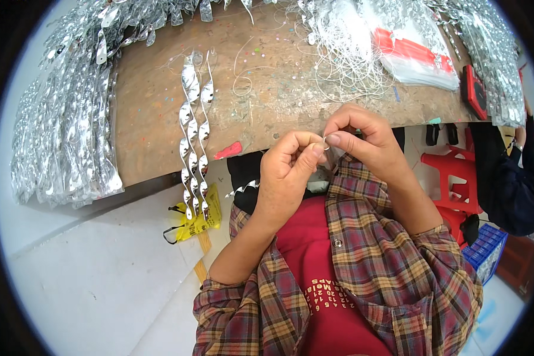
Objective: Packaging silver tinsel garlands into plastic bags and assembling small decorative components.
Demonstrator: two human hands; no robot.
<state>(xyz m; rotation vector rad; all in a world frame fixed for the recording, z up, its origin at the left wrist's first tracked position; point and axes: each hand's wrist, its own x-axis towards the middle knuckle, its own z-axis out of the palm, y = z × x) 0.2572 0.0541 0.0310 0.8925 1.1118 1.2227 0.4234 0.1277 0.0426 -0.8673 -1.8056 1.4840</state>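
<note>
My left hand [288, 175] and my right hand [366, 141] meet just in front of the table's near edge, both closed in a pinch. Between their fingertips runs a thin white string [325, 141], bent in a small loop; most of it is hidden by the fingers. Beside my left wrist, over my lap, part of a twisted silver strip [243, 188] shows; whether it is tied to the string I cannot tell. To the left, several shiny spiral strips [190, 127] lie side by side on the table, their lower ends hanging past its edge.
Bundles of silver spirals in clear sleeves [71, 130] drape over the brown table [154, 124] at left. Tangled white string [350, 71], red-and-clear plastic bags [415, 53] and a red device [474, 92] are at right. A red stool [457, 178] and another person [513, 190] are beyond.
</note>
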